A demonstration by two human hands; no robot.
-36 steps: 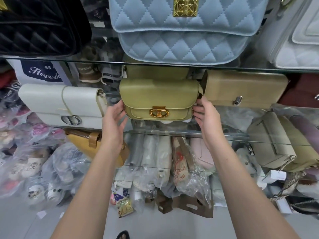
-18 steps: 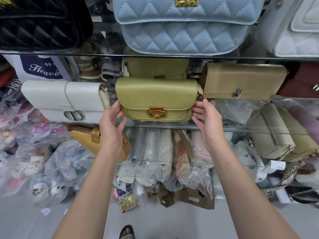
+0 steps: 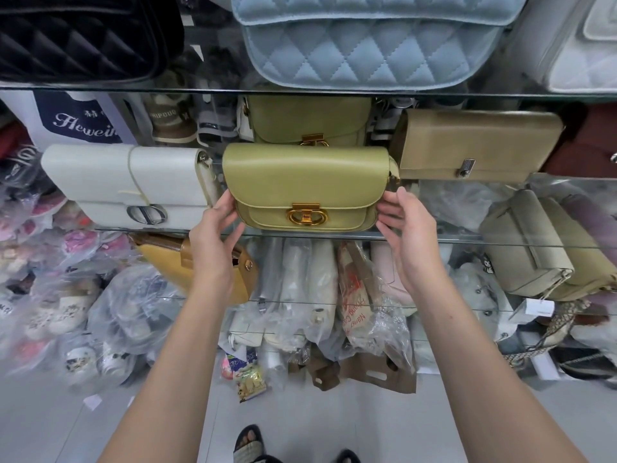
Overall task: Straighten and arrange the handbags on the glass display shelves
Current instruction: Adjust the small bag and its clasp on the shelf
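A pale blue quilted bag [image 3: 370, 45] fills the top shelf at 12 o'clock, with a black quilted bag [image 3: 80, 35] at 10 o'clock and a white quilted bag [image 3: 574, 48] at 2 o'clock. Below them runs the middle glass shelf [image 3: 434, 238], and on its front edge, dead centre, stands the olive-green handbag [image 3: 305, 185] — upright, flap forward, gold clasp [image 3: 305, 217] facing out. A second green bag [image 3: 309, 120] sits just behind it. At 9 o'clock from it lies a white flap bag [image 3: 128, 187], close beside; at 3 o'clock a tan clutch [image 3: 479, 145], near its upper corner. The left hand [image 3: 212, 240] and right hand [image 3: 409, 233] bracket the green handbag's lower corners — fingers spread apart, fingertips touching its two ends, neither closed around it. Lower down, plastic-wrapped goods [image 3: 334, 295] crowd the shelves beneath.
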